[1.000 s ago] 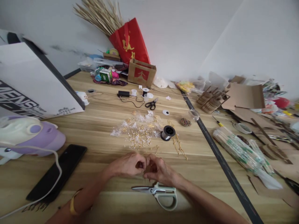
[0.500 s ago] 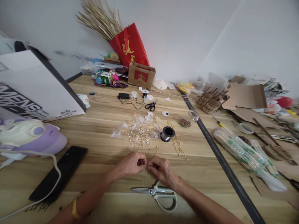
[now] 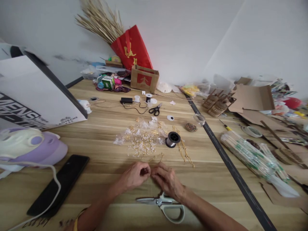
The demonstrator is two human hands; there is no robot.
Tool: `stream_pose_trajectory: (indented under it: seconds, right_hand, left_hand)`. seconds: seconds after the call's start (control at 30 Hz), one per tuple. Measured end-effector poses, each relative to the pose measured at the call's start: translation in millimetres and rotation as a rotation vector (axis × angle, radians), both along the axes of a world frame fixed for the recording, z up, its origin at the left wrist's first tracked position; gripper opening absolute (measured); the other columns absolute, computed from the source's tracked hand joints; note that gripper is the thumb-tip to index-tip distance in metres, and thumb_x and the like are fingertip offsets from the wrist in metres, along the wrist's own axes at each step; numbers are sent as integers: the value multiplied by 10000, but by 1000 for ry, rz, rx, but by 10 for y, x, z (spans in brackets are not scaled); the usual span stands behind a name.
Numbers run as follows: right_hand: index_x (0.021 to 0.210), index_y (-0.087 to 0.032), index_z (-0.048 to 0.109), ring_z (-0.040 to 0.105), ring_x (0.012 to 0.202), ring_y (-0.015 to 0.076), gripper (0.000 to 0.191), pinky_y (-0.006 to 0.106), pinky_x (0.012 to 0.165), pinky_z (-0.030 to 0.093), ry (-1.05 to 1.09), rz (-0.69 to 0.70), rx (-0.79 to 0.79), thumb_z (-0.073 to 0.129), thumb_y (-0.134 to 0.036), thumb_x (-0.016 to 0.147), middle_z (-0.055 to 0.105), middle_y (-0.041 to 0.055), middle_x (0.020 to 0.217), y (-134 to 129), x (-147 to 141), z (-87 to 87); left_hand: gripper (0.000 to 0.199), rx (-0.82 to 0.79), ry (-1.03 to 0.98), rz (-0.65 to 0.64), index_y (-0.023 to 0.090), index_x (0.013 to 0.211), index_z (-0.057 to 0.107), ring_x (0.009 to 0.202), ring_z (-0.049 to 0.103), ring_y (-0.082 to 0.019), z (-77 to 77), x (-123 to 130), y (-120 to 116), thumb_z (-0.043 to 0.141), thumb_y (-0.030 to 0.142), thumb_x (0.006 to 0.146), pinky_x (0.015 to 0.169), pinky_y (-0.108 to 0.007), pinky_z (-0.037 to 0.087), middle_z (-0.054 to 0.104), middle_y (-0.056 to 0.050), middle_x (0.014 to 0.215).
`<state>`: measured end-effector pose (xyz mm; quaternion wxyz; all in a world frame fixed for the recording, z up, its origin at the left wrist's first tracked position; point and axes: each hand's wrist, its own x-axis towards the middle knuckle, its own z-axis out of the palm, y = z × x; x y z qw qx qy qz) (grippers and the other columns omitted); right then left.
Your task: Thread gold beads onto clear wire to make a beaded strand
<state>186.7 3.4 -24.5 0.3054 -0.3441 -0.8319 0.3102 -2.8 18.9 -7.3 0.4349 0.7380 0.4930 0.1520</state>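
My left hand [image 3: 137, 175] and my right hand [image 3: 167, 179] meet fingertip to fingertip above the table, both closed in a pinch. A barely visible thin clear thread [image 3: 150, 185] hangs below the fingertips; its ends are hidden. Just beyond the fingers lies a short gold chain [image 3: 157, 157]. Past that spreads a pile of gold and clear beads [image 3: 144, 142] with small plastic bags. A spool of fine line [image 3: 172, 140] stands right of the pile, beside a longer gold beaded chain [image 3: 183, 149]. Pale-handled scissors [image 3: 166, 205] rest under my right hand, blades pointing left.
On the left are a black phone [image 3: 59, 186], a purple and white appliance [image 3: 33, 146] with its cord, and a large white box [image 3: 36, 93]. Black scissors [image 3: 155, 110] and a dish of beads [image 3: 191, 127] lie farther back. Packaged sticks [image 3: 252, 155] lie to the right.
The view has shifted slightly. My hands stay pinched close together, and the right fingers have turned a little. The beads, spool and scissors keep their places on the table.
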Motion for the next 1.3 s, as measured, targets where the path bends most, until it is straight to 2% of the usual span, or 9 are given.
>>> stream_pose_trajectory:
  seconds: [0.27,0.47,0.73,1.0,1.3]
  right_hand:
    - [903,-191,589,554,713,138,119,226,628,429,-10,-13,103,471,-182,921,609,35,787,-5,8,-47]
    - [892,-190,585,562,725,147,170,239,641,447,-91,-10,93,425,-210,943,610,47,812,-10,12,-38]
    - [920,-187,574,576,742,147,149,241,654,460,-86,-22,102,428,-203,942,616,53,830,-16,20,-53]
    - [891,-190,573,560,716,137,154,230,624,435,-94,-22,149,432,-214,947,612,39,806,-6,-11,-18]
    - [963,-187,568,568,719,142,178,236,611,420,-180,38,257,393,-219,964,610,43,821,96,-44,110]
  left_hand:
    - [167,1,-3,-1,149,731,650,614,547,-123,-36,-24,-19,492,118,687,588,-200,400,653,-12,681]
    - [171,4,2,9,151,735,651,629,557,-127,-17,-20,-14,491,103,696,604,-206,407,661,-16,695]
    - [158,31,-33,10,160,824,669,737,579,-154,-92,-42,-32,528,226,794,701,-238,423,687,-33,805]
    - [148,12,-43,3,149,749,647,660,541,-132,-48,-47,-25,513,198,787,646,-218,406,652,-9,711]
    - [137,44,8,24,158,748,595,696,535,-152,13,-73,-1,476,208,794,651,-233,397,630,-19,735]
